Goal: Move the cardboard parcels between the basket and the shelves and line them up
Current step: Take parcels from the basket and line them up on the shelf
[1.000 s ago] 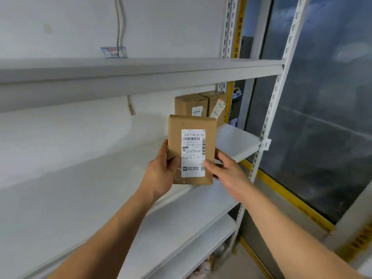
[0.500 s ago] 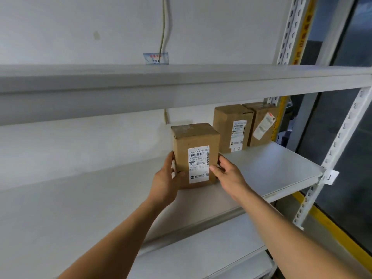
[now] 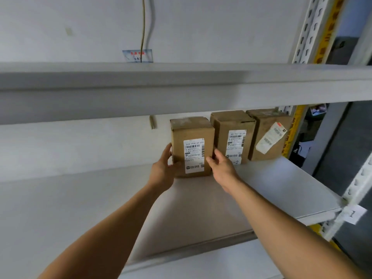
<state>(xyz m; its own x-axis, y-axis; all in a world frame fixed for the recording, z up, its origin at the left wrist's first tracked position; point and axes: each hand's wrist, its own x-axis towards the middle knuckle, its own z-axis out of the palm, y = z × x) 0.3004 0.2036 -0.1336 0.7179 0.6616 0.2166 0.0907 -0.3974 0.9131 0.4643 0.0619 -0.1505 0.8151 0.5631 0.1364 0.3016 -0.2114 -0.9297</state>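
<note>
A brown cardboard parcel point(image 3: 192, 146) with a white barcode label stands upright at the back of the grey shelf point(image 3: 271, 190). My left hand point(image 3: 164, 170) holds its left side and my right hand point(image 3: 220, 167) holds its lower right corner, fingers curled round the edges. Right beside it stand two more upright parcels in a row: a second labelled parcel point(image 3: 233, 135) and a third parcel point(image 3: 268, 133) with a crooked label, against the shelf's right end.
An upper shelf point(image 3: 181, 87) hangs low over the parcels. Perforated white uprights point(image 3: 358, 186) frame the right side, with a paper tag marked 1. A lower shelf point(image 3: 211, 262) shows below. A cable runs down the white wall behind.
Both hands carried the parcel from mid-air in front of the shelf back onto it, standing it close to the left of the two parcels there.
</note>
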